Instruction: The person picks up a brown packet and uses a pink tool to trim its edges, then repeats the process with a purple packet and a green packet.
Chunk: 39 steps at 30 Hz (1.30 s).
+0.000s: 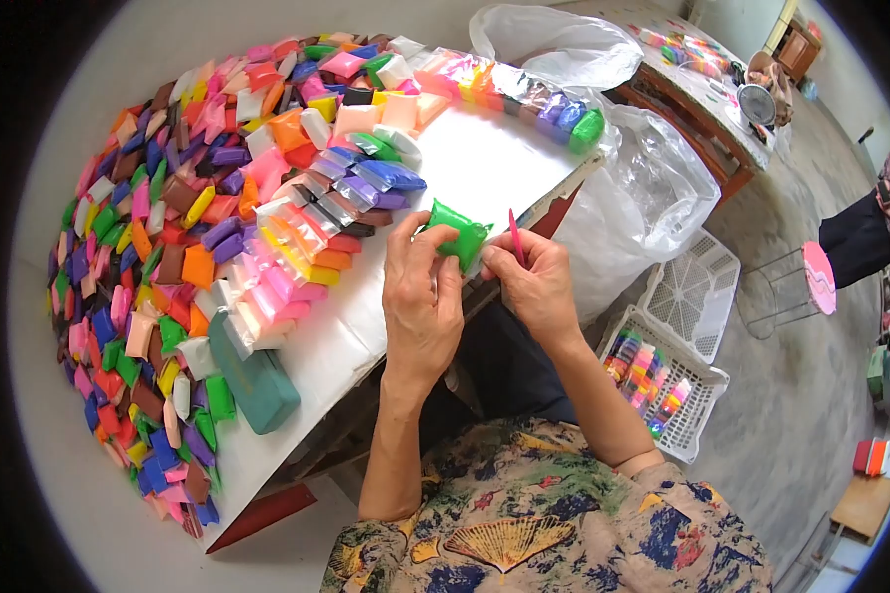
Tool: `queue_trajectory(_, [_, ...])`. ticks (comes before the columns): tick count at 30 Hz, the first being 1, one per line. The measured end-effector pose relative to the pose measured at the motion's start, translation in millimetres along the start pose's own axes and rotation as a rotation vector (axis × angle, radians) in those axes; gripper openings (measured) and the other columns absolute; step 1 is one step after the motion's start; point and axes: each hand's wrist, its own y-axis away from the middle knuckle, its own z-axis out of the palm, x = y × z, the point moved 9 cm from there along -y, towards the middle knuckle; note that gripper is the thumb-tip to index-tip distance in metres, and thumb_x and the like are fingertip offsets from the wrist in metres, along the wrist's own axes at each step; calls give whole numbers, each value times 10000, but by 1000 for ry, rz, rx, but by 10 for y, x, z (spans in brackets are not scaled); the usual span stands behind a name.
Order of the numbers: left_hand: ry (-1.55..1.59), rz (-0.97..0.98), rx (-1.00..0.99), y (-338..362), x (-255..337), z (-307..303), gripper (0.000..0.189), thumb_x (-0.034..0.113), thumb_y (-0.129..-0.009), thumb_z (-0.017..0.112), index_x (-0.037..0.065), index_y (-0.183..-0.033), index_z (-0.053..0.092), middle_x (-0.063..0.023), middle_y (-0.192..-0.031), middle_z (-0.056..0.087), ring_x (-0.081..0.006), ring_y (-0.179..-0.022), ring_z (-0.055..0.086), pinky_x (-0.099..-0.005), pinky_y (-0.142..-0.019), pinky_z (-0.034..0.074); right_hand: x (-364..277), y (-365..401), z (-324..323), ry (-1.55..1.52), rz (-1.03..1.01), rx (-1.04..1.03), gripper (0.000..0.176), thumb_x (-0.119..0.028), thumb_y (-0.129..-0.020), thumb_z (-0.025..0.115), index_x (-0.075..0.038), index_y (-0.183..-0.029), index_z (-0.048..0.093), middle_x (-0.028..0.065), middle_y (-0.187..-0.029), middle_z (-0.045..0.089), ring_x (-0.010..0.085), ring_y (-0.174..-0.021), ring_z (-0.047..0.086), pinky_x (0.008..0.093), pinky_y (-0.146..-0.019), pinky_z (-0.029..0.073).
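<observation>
One green packet (457, 237) sits near the middle of the head view, raised above the edge of a white tabletop (470, 163); take it as the centre of the clock.

Two bare hands meet at it. The left hand (420, 296), at 7 o'clock, has its thumb and fingers nearly closed, with the packet pinched between them. The right hand (539, 296), at 4 o'clock, is curled snugly around one slim pink tool (515, 237), which points up towards 12; its thumb tip is at the packet's right edge, though I cannot tell whether it presses there.

One large heap of coloured packets (168, 287) spreads from 8 round to 11 o'clock, far too many to count. Two ordered rows lie on the tabletop: one overlapping row (509, 94) between 12 and 2, ending in a green packet, and one denser row (311, 237) at 9, against the heap. One teal case (252, 371) rests at 8.

Two clear plastic bags show, one (554, 44) at 1 o'clock and a larger one (653, 193) between 2 and 3. At 4 are two white baskets (704, 400), the nearer holding about three multicoloured bundles (646, 374).

One second table (653, 94) stands at 2, one pink-topped stool (819, 277) at 3, and beside it one other person (855, 232), partly in view.
</observation>
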Motion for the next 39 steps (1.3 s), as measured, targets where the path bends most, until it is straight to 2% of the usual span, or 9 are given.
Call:
queue_trajectory(2, [-231, 157, 12, -16, 129, -58, 280, 0, -890, 607, 35, -1169, 611, -140, -1305, 545, -292, -1092, 551, -409, -954, 443, -99, -9, 2, 121, -55, 48, 172, -116, -918, 653, 48, -875, 679, 40, -682, 654, 72, -621, 584, 254, -577, 472])
queue_trajectory(5, [-250, 155, -56, -33, 141, -66, 356, 10, -870, 617, 49, -1223, 607, -139, -1381, 524, -359, -1273, 470, -453, -1083, 356, -192, -44, 7, 293, -138, 95, 185, -128, -898, 653, 47, -841, 674, 105, -637, 644, 139, -566, 605, 304, -551, 478])
queue_trajectory(8, [-297, 235, -110, -67, 151, -21, 425, 0, -855, 624, 67, -1273, 595, -128, -1434, 504, -348, -1354, 425, -445, -1122, 338, -296, -98, 50, 412, -224, 97, 189, -139, -880, 651, 38, -816, 671, 166, -632, 640, 241, -549, 637, 360, -556, 493])
queue_trajectory(11, [-177, 176, -211, -87, 39, 66, 475, -2, -836, 645, 76, -1301, 583, -120, -1459, 493, -328, -1426, 355, -443, -1161, 293, -319, -145, 70, 479, -236, 80, 187, -144, -866, 652, 28, -794, 664, 188, -649, 649, 305, -571, 662, 391, -569, 505])
queue_trajectory(18, [-223, 203, -217, -106, 66, 123, 428, 2, -814, 675, 69, -1229, 598, -104, -1404, 534, -308, -1365, 416, -452, -1132, 307, -329, -135, 9, 529, -249, 113, 171, -140, -840, 669, 8, -760, 638, 182, -624, 632, 295, -540, 644, 389, -550, 493])
queue_trajectory(21, [-207, 208, -216, -105, 60, 118, 369, 0, -808, 678, 56, -1165, 601, -104, -1380, 546, -314, -1350, 428, -450, -1124, 315, -335, -145, 22, 630, -198, 25, 123, -119, -832, 667, 3, -848, 668, 175, -639, 634, 274, -539, 630, 367, -546, 486])
queue_trajectory(27, [-162, 197, -203, -138, 65, 108, 305, -21, -794, 676, 30, -1084, 601, -124, -1348, 563, -340, -1343, 435, -450, -1118, 336, -407, -88, 90, 548, -355, -116, 193, -45, -837, 628, 10, -1015, 682, 177, -720, 654, 265, -600, 649, 351, -576, 492])
queue_trajectory(35, [-130, 220, -218, -132, 15, 123, 282, -44, -797, 664, 28, -1060, 592, -153, -1397, 531, -373, -1408, 371, -462, -1139, 329, -383, -25, 83, 492, -419, -168, 193, 13, -858, 573, 15, -1028, 665, 211, -756, 647, 331, -657, 672, 366, -597, 504])
queue_trajectory(39, [-311, 269, -117, -102, 142, 82, 250, -14, -806, 661, 40, -1046, 612, -175, -1428, 494, -402, -1415, 352, -483, -1117, 330, -286, 23, 81, 489, -405, -131, 202, 9, -863, 569, 1, -1046, 656, 226, -768, 649, 360, -672, 674, 386, -590, 504])
